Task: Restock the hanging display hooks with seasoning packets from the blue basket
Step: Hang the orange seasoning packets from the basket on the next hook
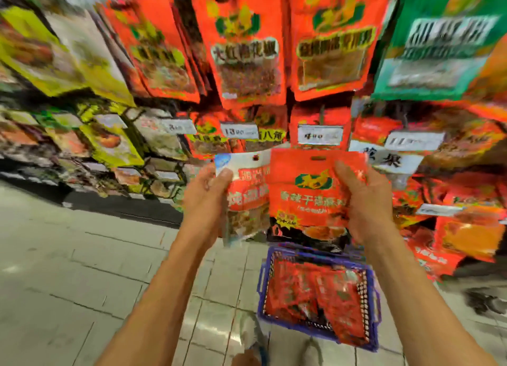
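Glossy packets on a shop rack [247,50] are blurred. A white-topped packet [244,195] is pinched by the left hand [204,198], a red packet [310,198] gripped by the right hand [362,201], above the blue lattice basket [318,291].

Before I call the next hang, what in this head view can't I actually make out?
- Display hooks: hidden behind the hanging packets.
- Price tags: digits too blurred to trust.
- White packet in the left hand: right part covered by the red packet held in the right hand.
- Blue basket: packet count unclear; they overlap, blurred.
- Green packet: cut off by the top edge.
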`<move>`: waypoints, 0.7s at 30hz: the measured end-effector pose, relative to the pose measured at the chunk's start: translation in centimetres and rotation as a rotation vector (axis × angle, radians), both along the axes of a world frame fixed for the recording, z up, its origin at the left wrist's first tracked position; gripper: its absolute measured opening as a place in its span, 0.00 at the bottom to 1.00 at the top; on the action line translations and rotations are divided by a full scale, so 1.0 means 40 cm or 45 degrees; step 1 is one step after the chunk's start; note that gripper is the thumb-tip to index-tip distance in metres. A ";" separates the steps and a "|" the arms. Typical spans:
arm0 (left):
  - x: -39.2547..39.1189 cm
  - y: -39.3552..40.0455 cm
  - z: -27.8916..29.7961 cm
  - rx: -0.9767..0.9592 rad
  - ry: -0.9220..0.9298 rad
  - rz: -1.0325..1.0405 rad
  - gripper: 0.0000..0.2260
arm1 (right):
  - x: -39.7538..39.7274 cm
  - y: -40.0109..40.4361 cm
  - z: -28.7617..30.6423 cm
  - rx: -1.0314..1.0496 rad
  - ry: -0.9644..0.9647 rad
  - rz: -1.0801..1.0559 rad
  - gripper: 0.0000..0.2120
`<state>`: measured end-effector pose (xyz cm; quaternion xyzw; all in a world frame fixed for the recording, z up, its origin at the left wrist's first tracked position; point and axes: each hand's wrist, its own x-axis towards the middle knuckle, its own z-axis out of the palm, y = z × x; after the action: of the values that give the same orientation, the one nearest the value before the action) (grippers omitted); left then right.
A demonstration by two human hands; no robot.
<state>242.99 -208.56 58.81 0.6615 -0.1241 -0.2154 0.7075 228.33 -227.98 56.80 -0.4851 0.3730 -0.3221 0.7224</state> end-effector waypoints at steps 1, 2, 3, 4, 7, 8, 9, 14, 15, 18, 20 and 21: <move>0.020 0.014 0.055 -0.015 -0.039 0.018 0.07 | 0.013 0.003 0.057 -0.020 -0.039 0.024 0.08; 0.037 0.027 0.110 -0.042 -0.074 0.037 0.07 | 0.025 0.007 0.112 -0.054 -0.078 0.047 0.10; 0.055 0.041 0.160 -0.075 -0.105 0.059 0.09 | 0.037 0.013 0.166 -0.088 -0.110 0.059 0.11; 0.073 0.054 0.207 -0.109 -0.128 0.086 0.13 | 0.050 0.019 0.220 -0.120 -0.140 0.057 0.11; 0.117 0.085 0.328 -0.229 -0.207 0.103 0.09 | 0.093 0.041 0.372 -0.259 -0.219 0.055 0.06; 0.132 0.094 0.363 -0.265 -0.238 0.100 0.07 | 0.108 0.050 0.417 -0.310 -0.237 0.056 0.05; 0.148 0.103 0.396 -0.309 -0.255 0.100 0.06 | 0.123 0.059 0.458 -0.361 -0.250 0.049 0.05; 0.265 0.143 0.527 -0.447 -0.309 0.107 0.10 | 0.193 0.118 0.616 -0.613 -0.254 -0.019 0.08; 0.292 0.147 0.543 -0.472 -0.300 0.116 0.11 | 0.206 0.126 0.634 -0.625 -0.261 -0.020 0.08; 0.380 0.154 0.601 -0.515 -0.279 0.112 0.13 | 0.247 0.138 0.676 -0.607 -0.307 -0.064 0.08; 0.440 0.149 0.635 -0.529 -0.293 0.077 0.10 | 0.271 0.147 0.696 -0.614 -0.317 -0.110 0.08; 0.470 0.143 0.651 -0.535 -0.317 0.063 0.08 | 0.284 0.149 0.706 -0.647 -0.321 -0.131 0.08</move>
<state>261.78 -202.84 84.85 0.5241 -0.2361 -0.0845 0.8139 239.67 -222.01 85.02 -0.5871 0.2115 -0.4992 0.6011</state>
